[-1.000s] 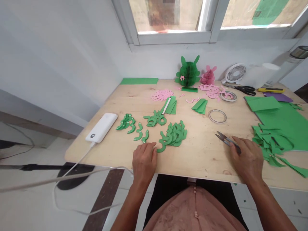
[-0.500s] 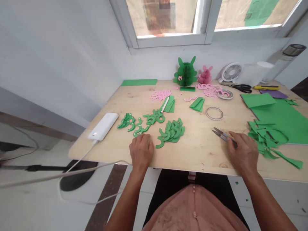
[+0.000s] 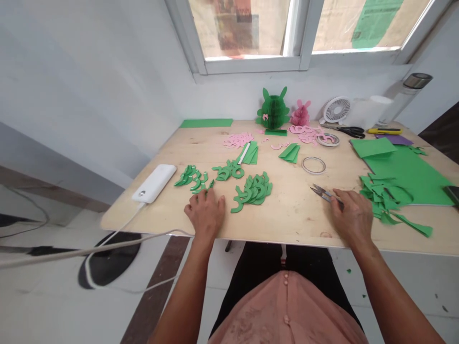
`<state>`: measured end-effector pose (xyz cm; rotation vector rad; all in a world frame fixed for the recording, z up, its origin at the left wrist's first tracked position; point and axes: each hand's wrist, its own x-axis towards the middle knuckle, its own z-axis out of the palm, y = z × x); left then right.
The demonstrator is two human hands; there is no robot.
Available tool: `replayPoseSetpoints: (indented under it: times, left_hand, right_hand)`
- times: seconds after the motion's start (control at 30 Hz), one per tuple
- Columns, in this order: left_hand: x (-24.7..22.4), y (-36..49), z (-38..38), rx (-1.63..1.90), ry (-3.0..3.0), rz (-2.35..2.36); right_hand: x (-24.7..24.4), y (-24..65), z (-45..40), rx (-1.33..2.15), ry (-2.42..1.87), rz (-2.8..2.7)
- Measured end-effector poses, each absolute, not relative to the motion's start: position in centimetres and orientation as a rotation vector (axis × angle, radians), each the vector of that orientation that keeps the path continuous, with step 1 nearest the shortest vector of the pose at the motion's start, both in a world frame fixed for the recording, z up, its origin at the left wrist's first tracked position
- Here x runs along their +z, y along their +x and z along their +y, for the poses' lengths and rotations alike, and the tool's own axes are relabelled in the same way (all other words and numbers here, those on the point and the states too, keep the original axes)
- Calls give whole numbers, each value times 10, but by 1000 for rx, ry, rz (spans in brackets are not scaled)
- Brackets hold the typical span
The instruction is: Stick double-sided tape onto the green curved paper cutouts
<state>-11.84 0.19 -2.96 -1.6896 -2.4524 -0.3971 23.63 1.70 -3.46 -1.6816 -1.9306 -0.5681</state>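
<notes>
My left hand [image 3: 206, 212] rests palm down near the table's front edge, fingers apart, its fingertips at the green curved pieces with light strips [image 3: 199, 180]. Just right of it lies a heap of plain green curved pieces [image 3: 254, 190]. My right hand [image 3: 353, 215] is closed round small metal snips [image 3: 324, 193], whose blades point up and left over the wood. Green paper scraps [image 3: 383, 193] lie beside the right hand. Behind the left hand are more green pieces [image 3: 227, 170].
A white power bank [image 3: 154, 184] with a cable lies at the left. Farther back are pink pieces [image 3: 238, 140], a tape roll [image 3: 313, 165], green and pink paper figures [image 3: 274, 112], a fan [image 3: 336, 111], black scissors [image 3: 351, 131] and a yellow cutter [image 3: 385, 131].
My left hand has spread its fingers and reached slightly forward and left onto the stripped green pieces. The right hand still holds the snips. The view has shifted a little.
</notes>
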Motion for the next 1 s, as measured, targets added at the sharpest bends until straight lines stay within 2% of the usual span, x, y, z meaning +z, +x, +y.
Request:
replayPoseSetpoints:
  times: [0.33, 0.57, 0.8, 1.0]
  left_hand:
    - [-25, -107, 32, -628, -1754, -2278]
    - [-33, -107, 72, -624, -1620, -2373]
    - [-43, -112, 76, -650, -1602, -2387]
    - [-45, -115, 77, -817, -1594, -2351]
  right_hand:
    - [-36, 236, 17, -599, -1683, -1932]
    - [-34, 233, 16, -600, -1701, -1923]
    - [-35, 233, 16, -598, -1707, -1914]
    - [-35, 233, 16, -633, -1725, -1898]
